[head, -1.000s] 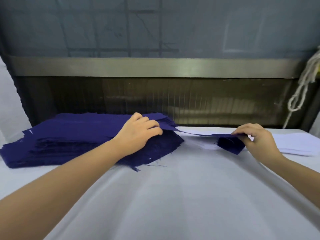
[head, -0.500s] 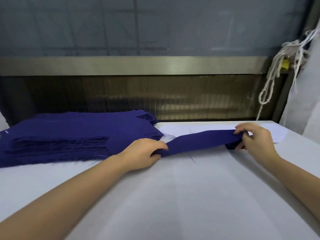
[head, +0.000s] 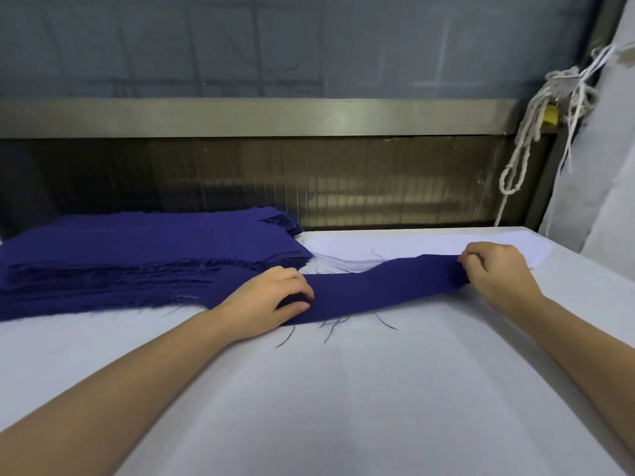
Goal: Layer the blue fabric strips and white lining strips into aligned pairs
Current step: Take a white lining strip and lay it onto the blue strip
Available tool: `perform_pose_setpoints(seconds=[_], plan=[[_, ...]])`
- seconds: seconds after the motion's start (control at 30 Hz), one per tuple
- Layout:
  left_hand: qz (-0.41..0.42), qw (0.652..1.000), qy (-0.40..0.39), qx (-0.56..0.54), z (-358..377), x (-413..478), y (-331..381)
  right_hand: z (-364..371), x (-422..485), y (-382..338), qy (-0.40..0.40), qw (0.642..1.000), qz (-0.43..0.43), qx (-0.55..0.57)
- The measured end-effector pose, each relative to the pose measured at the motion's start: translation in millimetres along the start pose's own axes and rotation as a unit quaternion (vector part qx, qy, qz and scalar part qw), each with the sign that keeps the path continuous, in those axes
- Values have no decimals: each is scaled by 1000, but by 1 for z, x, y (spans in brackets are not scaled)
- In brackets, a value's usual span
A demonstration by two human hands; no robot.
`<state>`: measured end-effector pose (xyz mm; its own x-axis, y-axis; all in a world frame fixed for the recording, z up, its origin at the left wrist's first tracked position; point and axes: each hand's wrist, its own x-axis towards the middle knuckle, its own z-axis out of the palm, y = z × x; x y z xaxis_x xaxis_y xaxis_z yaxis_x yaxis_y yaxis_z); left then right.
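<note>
One dark blue fabric strip [head: 381, 286] stretches between my hands just in front of the two stacks. My left hand [head: 264, 297] grips its left end with curled fingers and thumb. Its right end is pinched by my right hand [head: 498, 273]. A thick stack of blue strips [head: 137, 249] lies at the left, frayed edges toward me. Behind the held strip a flat stack of white lining strips [head: 405, 245] lies on the white table [head: 343, 389]. Loose blue threads hang from the strip's near edge.
A metal rail [head: 261, 116] and a dark ribbed panel [head: 309, 180] close off the table's far side. White knotted cord [head: 519, 149] hangs at the back right beside pale cloth [head: 604, 149]. The table's right edge runs diagonally past my right hand.
The blue strip came off the blue stack and now spans flat between both hands, nearer to me. My left hand moved right and toward me; the view shifted right.
</note>
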<state>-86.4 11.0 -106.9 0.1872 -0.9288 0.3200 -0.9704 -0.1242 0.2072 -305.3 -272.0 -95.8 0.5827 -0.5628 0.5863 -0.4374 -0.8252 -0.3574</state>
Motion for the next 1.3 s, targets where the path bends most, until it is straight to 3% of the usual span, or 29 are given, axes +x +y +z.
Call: perform_pose_setpoints(seconds=[0.3,0.43,0.63,0.77,1.0,1.13,1.3], plan=[[-29,998,-41,-31,6,0,-9,-5,-2,-8,42,999,-32,9],[-34,997,-55,-33,7,1,-9,-3,-2,-3,24,999,-10,-20],[-32,997,-63,-36,6,1,-10,-2,1,-1,67,991,45,-105],[-30,997,-68,-37,6,1,-10,0,3,2,35,982,39,-183],[-34,995,-81,-43,6,1,-10,8,-2,-7,-88,983,-27,-160],[-35,994,-93,-50,6,1,-8,10,-3,-5,-146,974,20,-173],[-31,993,-107,-49,9,6,-3,6,1,-5,-159,954,68,-246]])
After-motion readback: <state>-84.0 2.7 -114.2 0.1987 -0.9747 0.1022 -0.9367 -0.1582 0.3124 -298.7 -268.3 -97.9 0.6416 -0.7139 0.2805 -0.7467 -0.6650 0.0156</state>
